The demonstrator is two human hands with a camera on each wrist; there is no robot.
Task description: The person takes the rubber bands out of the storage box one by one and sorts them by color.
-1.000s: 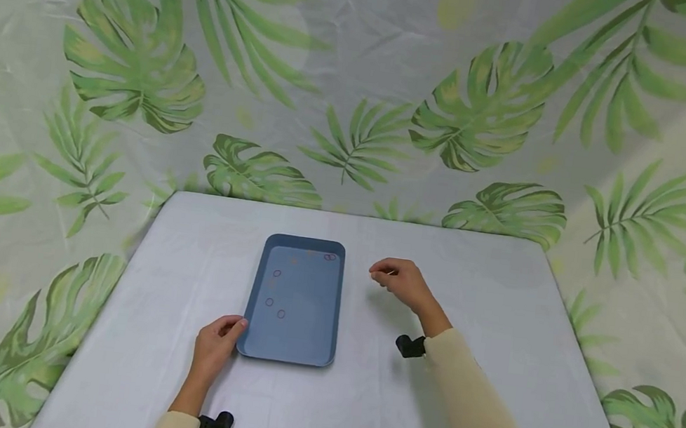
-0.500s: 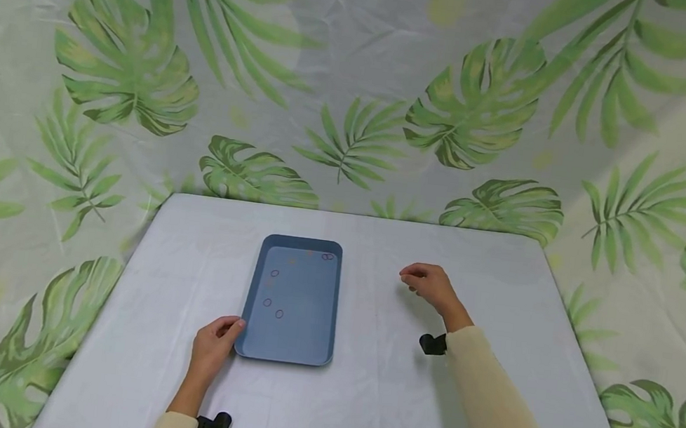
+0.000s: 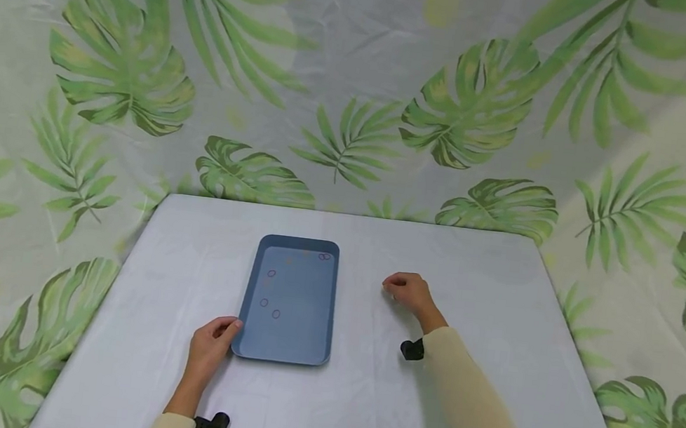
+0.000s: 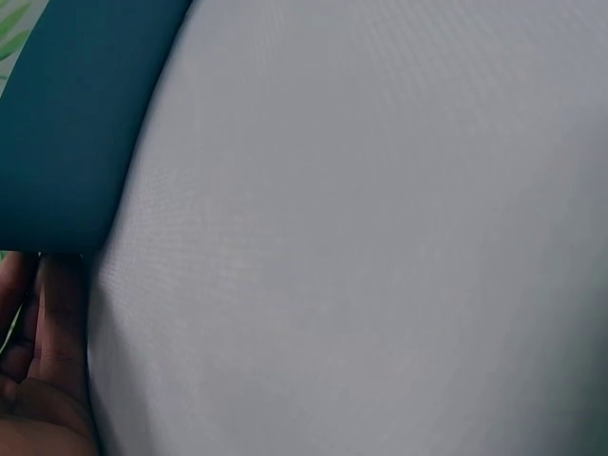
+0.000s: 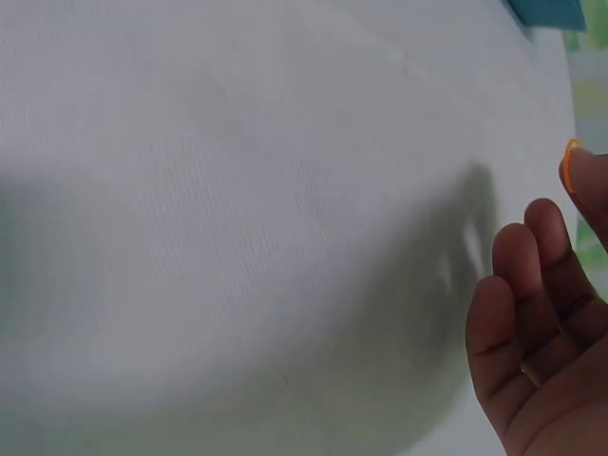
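A blue rectangular tray (image 3: 297, 336) lies on the white-covered table. Inside it are several small thin loops that look like rubber bands: a red one (image 3: 277, 310) near the middle, others to the left, and two overlapping in the far right corner. Faint orange loops lie toward the far side. My left hand (image 3: 210, 348) holds the tray's near left edge; in the left wrist view its fingers (image 4: 62, 323) meet the tray wall. To the right of the tray, my right hand (image 3: 410, 292) hovers over the cloth, pinching an orange rubber band (image 5: 568, 168) at its fingertips.
The table cloth (image 3: 500, 288) spreads to both sides of the tray. Behind the table's far edge hangs a leaf-patterned curtain (image 3: 359, 67). A black wrist camera (image 3: 411, 350) sits on the right wrist, another black camera (image 3: 212, 426) on the left.
My right hand moved right, away from the tray, then came partly back left and a little nearer. My left hand stays at the tray's edge. The head view shifted slightly.
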